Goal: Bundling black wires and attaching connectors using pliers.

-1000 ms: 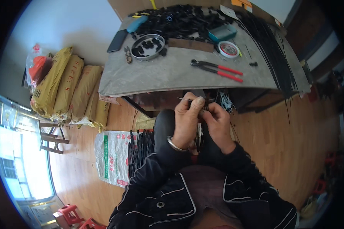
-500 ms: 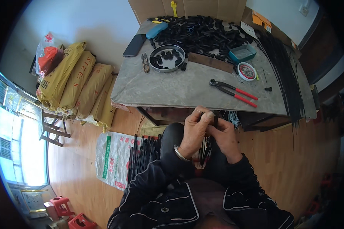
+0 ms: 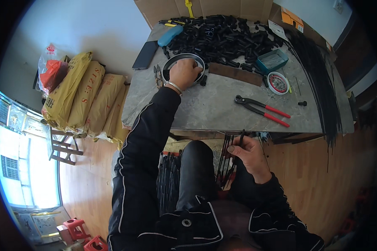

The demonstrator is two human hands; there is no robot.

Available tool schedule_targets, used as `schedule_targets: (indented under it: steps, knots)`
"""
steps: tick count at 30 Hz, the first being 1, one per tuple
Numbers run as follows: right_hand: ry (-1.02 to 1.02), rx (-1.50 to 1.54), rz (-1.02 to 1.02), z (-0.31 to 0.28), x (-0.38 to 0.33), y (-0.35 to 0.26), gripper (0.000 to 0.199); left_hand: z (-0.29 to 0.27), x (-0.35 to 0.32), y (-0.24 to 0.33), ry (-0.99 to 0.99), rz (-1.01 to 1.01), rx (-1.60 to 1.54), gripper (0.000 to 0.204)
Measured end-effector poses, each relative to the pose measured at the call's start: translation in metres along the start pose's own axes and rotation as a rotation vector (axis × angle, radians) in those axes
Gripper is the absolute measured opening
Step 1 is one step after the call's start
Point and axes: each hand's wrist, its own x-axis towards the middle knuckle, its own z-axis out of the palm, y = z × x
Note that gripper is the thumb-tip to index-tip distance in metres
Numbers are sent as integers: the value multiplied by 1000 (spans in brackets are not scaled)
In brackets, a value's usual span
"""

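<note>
"Black rods (image 3: pixel 223 173) there, a bunch between the knees (image 3: pixel 195 157), short of the table (image 3: pixel 215 108). Whose grip are they nearest?"

"The right hand (image 3: pixel 251 156), just beside them: thumb pressed to bent fingers around one dark rod (image 3: pixel 242 137). The left hand (image 3: pixel 184 72) is over the round metal dish (image 3: pixel 167 62), knuckles up. Its fingertips are hidden; I can't tell how far they're parted or whether they have hold of anything."

"Which step, then?"

"Fetching something small from the dish, I'd judge. That calls for a fingertip pinch, with the rod held steady."

"And half a second ago?"

"Both hands met above the lap; now they're well apart. The red-handled pincers (image 3: pixel 247 101) lie untouched, and beyond, the heap of black fittings (image 3: pixel 234 39) looks unchanged."
</note>
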Motion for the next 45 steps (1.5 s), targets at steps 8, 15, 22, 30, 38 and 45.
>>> schedule_targets:
  steps: [8, 15, 22, 30, 38, 45]
  knots:
    - [21, -40, 31, 2, 1, 0, 11, -16, -21, 8, 13, -36, -606, 20]
    - [-32, -87, 37, 9, 9, 0, 14, -35, -146, 71, -673, -391, -1789, 24]
    - [-110, -70, -2, 11, -2, 9, 18, -30, -189, 85, -585, -518, -1928, 34]
    - [-80, -61, -18, 15, -15, 12, 19, -36, -199, 95, -547, -518, -1902, 32]
    - [-33, -83, -17, 19, -16, 7, 19, -47, -198, 106, -507, -420, -1724, 28]
    - [-11, -103, -39, 19, -17, 6, 20, -43, -207, 111, -342, -203, -1495, 27]
